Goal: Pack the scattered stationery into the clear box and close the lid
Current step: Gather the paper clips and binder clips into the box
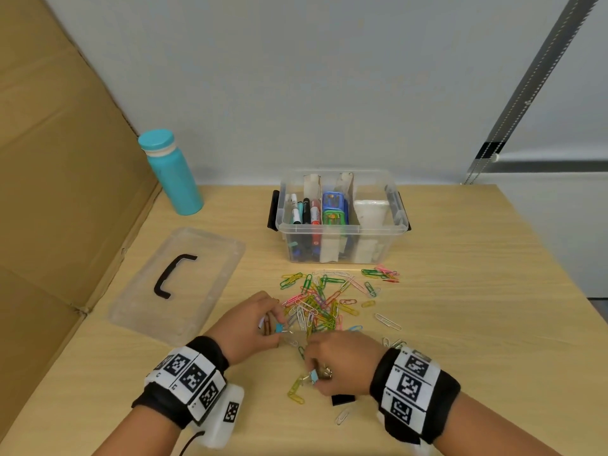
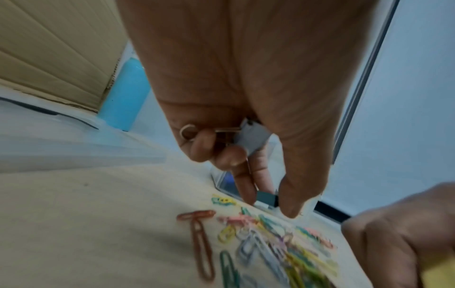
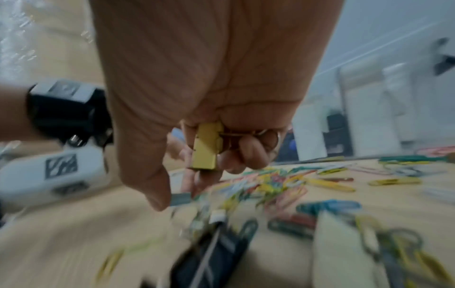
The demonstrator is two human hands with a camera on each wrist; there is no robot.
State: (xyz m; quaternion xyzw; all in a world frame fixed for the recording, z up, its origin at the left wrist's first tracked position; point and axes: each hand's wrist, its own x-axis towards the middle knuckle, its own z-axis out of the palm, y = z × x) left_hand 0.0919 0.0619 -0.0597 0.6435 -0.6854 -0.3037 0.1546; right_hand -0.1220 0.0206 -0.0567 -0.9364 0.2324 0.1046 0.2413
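The clear box (image 1: 342, 229) stands open at the table's back, with markers and small packs in its compartments. Its lid (image 1: 210, 258) lies flat to the left. Several coloured paper clips (image 1: 324, 302) are scattered in front of the box. My left hand (image 1: 274, 324) is at the pile's left edge; it pinches a small blue binder clip (image 2: 267, 197) and holds a pale binder clip (image 2: 251, 136) in its curled fingers. My right hand (image 1: 316, 373), nearer me, grips a yellow binder clip (image 3: 206, 148) and pinches a blue one (image 1: 314, 376).
A teal bottle (image 1: 174, 172) stands at the back left beside a cardboard wall (image 1: 59, 192). A black binder clip (image 1: 342, 399) lies under my right hand, with loose paper clips (image 1: 296, 391) around it. Bare table lies to the right.
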